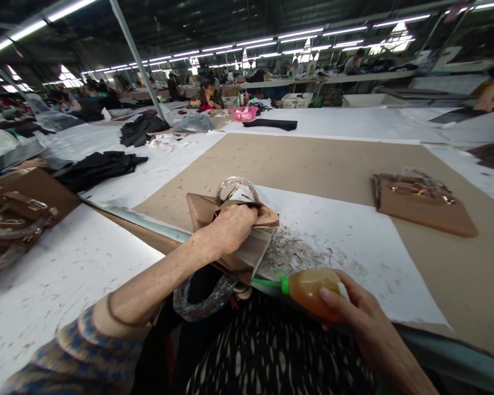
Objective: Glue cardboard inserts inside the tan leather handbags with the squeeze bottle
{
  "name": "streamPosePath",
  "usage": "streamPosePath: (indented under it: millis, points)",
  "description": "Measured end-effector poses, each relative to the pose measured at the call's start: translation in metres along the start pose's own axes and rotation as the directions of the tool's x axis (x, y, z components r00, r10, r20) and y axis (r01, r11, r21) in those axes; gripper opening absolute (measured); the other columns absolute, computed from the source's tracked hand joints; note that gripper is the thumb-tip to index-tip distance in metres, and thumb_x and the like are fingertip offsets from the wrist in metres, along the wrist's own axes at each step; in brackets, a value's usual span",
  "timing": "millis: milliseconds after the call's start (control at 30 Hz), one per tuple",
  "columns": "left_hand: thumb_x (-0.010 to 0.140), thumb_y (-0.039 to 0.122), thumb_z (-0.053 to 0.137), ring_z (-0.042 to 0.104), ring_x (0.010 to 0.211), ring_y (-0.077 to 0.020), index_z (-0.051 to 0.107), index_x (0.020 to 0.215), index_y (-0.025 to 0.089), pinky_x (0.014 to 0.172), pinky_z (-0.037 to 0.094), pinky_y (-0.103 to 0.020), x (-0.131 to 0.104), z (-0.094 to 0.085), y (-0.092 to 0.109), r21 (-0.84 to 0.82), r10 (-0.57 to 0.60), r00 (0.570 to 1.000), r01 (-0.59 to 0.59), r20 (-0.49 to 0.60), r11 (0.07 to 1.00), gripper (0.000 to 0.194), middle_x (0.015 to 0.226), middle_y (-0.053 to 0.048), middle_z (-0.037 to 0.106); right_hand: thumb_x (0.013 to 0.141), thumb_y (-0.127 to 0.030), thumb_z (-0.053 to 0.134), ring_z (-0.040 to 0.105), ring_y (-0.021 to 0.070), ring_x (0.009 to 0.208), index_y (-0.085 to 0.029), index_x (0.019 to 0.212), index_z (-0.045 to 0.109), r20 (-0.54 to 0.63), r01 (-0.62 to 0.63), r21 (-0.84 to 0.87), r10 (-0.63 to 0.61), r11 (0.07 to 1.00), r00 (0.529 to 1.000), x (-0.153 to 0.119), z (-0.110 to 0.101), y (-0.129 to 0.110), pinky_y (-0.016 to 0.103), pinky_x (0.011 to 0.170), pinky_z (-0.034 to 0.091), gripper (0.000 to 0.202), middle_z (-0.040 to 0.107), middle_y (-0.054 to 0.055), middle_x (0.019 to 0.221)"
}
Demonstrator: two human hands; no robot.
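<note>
A brown handbag [247, 249] lies at the near edge of the table, with plastic-wrapped handles. My left hand [235, 226] is closed over its upper edge, the fingertips hidden in the bag. In my right hand [349, 304] is a squeeze bottle [313, 288] of amber liquid with a green cap. Its thin green nozzle points left and reaches the bag's lower right side; whether it touches cannot be made out.
Another brown bag [428, 206] lies at the right, and brown bags [24, 214] lie at the far left. Black fabric [101, 167], a pink basket [244, 113] and scraps lie farther back. A person [207, 96] sits across the table.
</note>
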State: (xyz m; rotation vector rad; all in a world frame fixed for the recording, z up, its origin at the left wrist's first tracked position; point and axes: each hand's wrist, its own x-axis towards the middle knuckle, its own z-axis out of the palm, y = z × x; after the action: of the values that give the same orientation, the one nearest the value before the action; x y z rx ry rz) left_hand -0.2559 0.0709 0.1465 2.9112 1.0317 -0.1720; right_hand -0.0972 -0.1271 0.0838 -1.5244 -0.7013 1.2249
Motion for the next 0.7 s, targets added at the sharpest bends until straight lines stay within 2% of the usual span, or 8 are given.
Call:
streamPosePath:
  millis: [200, 333, 433, 533, 633, 700]
  points:
    - [0.076, 0.015, 0.053, 0.059, 0.091, -0.0237, 0.054, 0.101, 0.017, 0.077, 0.044, -0.032, -0.001, 0.006, -0.005, -0.025, 0.066, 0.997, -0.067, -0.044, 0.997, 0.025, 0.095, -0.008, 0.063, 0.075, -0.053, 0.061, 0.055, 0.0227, 0.081, -0.022, 0.111, 0.048, -0.084, 0.136, -0.265, -0.163, 0.955, 0.983, 0.013, -0.008, 0.006, 0.029, 0.063, 0.047, 0.049, 0.060, 0.004, 0.093]
    - [0.075, 0.013, 0.053, 0.059, 0.093, -0.0245, 0.055, 0.101, 0.015, 0.079, 0.044, -0.033, -0.001, 0.006, -0.005, -0.017, 0.076, 0.996, -0.077, -0.044, 0.997, 0.026, 0.095, -0.009, 0.063, 0.076, -0.055, 0.058, 0.055, 0.0210, 0.070, -0.022, 0.115, 0.047, -0.106, 0.214, -0.498, -0.304, 0.840, 0.947, 0.031, -0.010, 0.015, 0.031, 0.061, 0.045, 0.052, 0.060, 0.002, 0.085]
    - [0.073, 0.011, 0.053, 0.059, 0.092, -0.0243, 0.056, 0.098, 0.014, 0.079, 0.044, -0.032, 0.001, 0.004, -0.004, -0.014, 0.074, 0.996, -0.075, -0.045, 0.997, 0.025, 0.092, -0.009, 0.063, 0.079, -0.052, 0.056, 0.056, 0.0227, 0.079, -0.020, 0.117, 0.047, -0.081, 0.320, -0.672, -0.495, 0.668, 0.865, 0.045, -0.009, 0.016, 0.032, 0.068, 0.045, 0.050, 0.060, 0.005, 0.097]
    - [0.071, 0.011, 0.056, 0.059, 0.091, -0.0236, 0.056, 0.098, 0.015, 0.078, 0.044, -0.031, 0.001, 0.000, -0.006, -0.026, 0.069, 0.997, -0.070, -0.041, 0.997, 0.027, 0.092, -0.008, 0.063, 0.086, -0.040, 0.050, 0.052, 0.0243, 0.103, -0.022, 0.121, 0.044, 0.043, 0.451, -0.755, -0.649, 0.477, 0.759, 0.056, -0.012, 0.016, 0.034, 0.083, 0.044, 0.040, 0.053, 0.008, 0.118]
    - [0.070, 0.013, 0.057, 0.059, 0.090, -0.0236, 0.055, 0.099, 0.016, 0.075, 0.044, -0.031, 0.001, -0.002, -0.008, -0.047, 0.076, 0.997, -0.078, -0.032, 0.996, 0.029, 0.094, -0.008, 0.062, 0.089, -0.027, 0.040, 0.045, 0.0242, 0.114, -0.024, 0.127, 0.039, 0.145, 0.514, -0.805, -0.743, 0.295, 0.654, 0.062, -0.019, 0.013, 0.038, 0.094, 0.039, 0.038, 0.046, 0.008, 0.127]
    - [0.070, 0.014, 0.058, 0.058, 0.091, -0.0236, 0.056, 0.099, 0.016, 0.076, 0.044, -0.030, 0.002, -0.001, -0.010, -0.052, 0.078, 0.996, -0.080, -0.044, 0.995, 0.028, 0.094, -0.008, 0.062, 0.088, -0.026, 0.039, 0.043, 0.0262, 0.117, -0.024, 0.129, 0.037, 0.127, 0.508, -0.823, -0.788, 0.256, 0.603, 0.060, -0.026, 0.005, 0.042, 0.096, 0.037, 0.041, 0.044, 0.008, 0.130]
